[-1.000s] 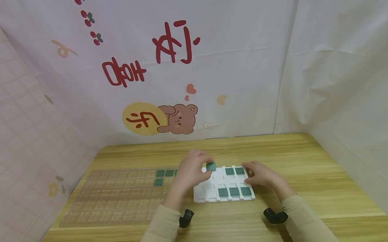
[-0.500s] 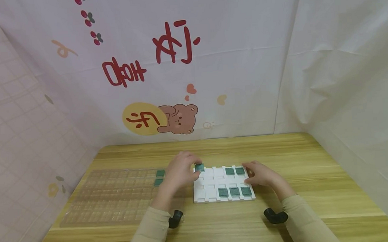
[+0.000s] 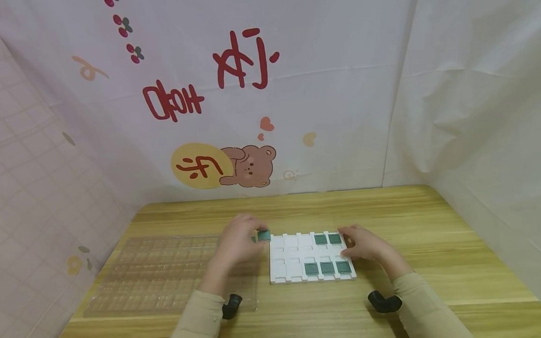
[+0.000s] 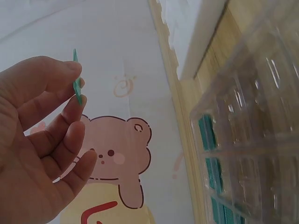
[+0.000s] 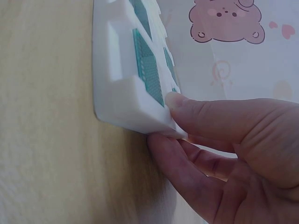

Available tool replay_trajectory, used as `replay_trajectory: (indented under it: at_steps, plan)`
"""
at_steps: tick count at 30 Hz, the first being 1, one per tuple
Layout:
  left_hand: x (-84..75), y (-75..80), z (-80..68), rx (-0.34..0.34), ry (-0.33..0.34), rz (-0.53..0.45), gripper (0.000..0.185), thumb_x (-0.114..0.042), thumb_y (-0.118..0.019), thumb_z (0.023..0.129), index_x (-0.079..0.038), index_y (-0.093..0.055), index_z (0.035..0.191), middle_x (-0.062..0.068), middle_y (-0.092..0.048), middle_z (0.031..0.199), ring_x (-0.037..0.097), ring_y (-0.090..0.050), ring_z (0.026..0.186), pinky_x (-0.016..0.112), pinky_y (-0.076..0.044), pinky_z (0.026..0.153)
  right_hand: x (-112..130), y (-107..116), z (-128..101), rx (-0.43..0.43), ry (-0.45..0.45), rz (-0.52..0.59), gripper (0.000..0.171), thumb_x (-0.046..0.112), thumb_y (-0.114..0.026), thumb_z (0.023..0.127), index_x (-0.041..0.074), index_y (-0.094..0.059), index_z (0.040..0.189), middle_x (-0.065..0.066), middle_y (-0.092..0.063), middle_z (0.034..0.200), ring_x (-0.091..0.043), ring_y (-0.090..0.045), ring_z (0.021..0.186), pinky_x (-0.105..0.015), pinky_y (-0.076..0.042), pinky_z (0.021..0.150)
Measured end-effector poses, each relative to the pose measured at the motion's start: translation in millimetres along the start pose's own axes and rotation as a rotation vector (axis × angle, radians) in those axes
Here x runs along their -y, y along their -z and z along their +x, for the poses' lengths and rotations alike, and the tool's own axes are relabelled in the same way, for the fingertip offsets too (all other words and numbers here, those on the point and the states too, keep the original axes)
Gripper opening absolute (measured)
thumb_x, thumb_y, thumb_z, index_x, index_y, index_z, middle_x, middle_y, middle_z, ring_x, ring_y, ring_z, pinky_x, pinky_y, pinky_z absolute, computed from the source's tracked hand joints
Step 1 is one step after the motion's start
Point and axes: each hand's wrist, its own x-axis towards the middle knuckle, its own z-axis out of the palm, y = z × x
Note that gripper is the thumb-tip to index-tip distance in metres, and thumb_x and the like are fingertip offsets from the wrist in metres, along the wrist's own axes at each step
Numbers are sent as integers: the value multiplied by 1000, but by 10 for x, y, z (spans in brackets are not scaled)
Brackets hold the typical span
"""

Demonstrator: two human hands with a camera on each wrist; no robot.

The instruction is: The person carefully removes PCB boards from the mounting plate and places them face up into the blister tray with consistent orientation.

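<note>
A green square chip (image 3: 264, 235) with a dotted face is pinched between the thumb and fingertips of my left hand (image 3: 238, 244). In the left wrist view the chip (image 4: 76, 81) appears edge-on, raised off the table. It hangs between the white foam-like tray (image 3: 282, 257) and the clear compartment tray (image 3: 166, 276). Several green chips (image 3: 326, 268) sit in the white tray's right-hand pockets; its left pockets are bare. My right hand (image 3: 366, 243) grips that tray's right end, thumb on the top edge and fingers against the side, as the right wrist view shows.
In the left wrist view several green chips (image 4: 214, 172) lie in the clear tray's edge compartments; my left hand hides them in the head view. A black curved piece (image 3: 384, 302) shows at each wrist. A printed cloth (image 3: 330, 84) stands behind the wooden table (image 3: 315, 320).
My left hand has moved left with the chip, from over the white tray to the gap beside the clear tray. My right hand and the white tray have stayed put.
</note>
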Motion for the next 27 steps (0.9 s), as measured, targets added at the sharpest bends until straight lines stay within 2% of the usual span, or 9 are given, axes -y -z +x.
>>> replay_trajectory:
  at_steps: [6, 11, 13, 20, 27]
  plan:
    - [102, 27, -31, 0, -1, -18, 23, -13, -81, 75, -15, -75, 96, 0, -67, 104, 23, -56, 102, 41, -47, 85, -2, 2, -4, 1, -9, 3, 66, 8, -77, 83, -11, -47, 139, -30, -50, 127, -30, -54, 98, -48, -46, 92]
    - [174, 45, -56, 4, -2, -7, 23, -15, -81, 73, -15, -74, 95, -1, -66, 98, 21, -55, 95, 39, -46, 78, 1, 8, -19, -1, 18, -8, 66, 9, -77, 84, -12, -46, 138, -31, -51, 125, -30, -54, 97, -49, -47, 91]
    - [199, 47, -63, 8, 2, 1, 23, -16, -81, 73, -15, -74, 95, -1, -66, 97, 21, -55, 95, 40, -46, 80, -1, 8, -18, 0, 30, -19, 66, 10, -77, 84, -13, -46, 138, -32, -51, 124, -31, -54, 97, -50, -47, 90]
    - [273, 53, -87, 22, 22, 16, 25, -15, -82, 71, -14, -75, 95, -1, -67, 98, 22, -56, 95, 42, -47, 84, 6, -1, -4, 3, -16, -1, 66, 9, -77, 84, -11, -47, 139, -30, -50, 127, -31, -53, 101, -51, -45, 94]
    - [364, 64, -88, 56, 53, 58, 23, -15, -80, 72, -16, -74, 94, -2, -67, 100, 23, -56, 99, 43, -46, 88, 1, -8, 9, 3, -13, 3, 66, 8, -78, 82, -11, -47, 138, -28, -52, 124, -28, -55, 96, -47, -47, 89]
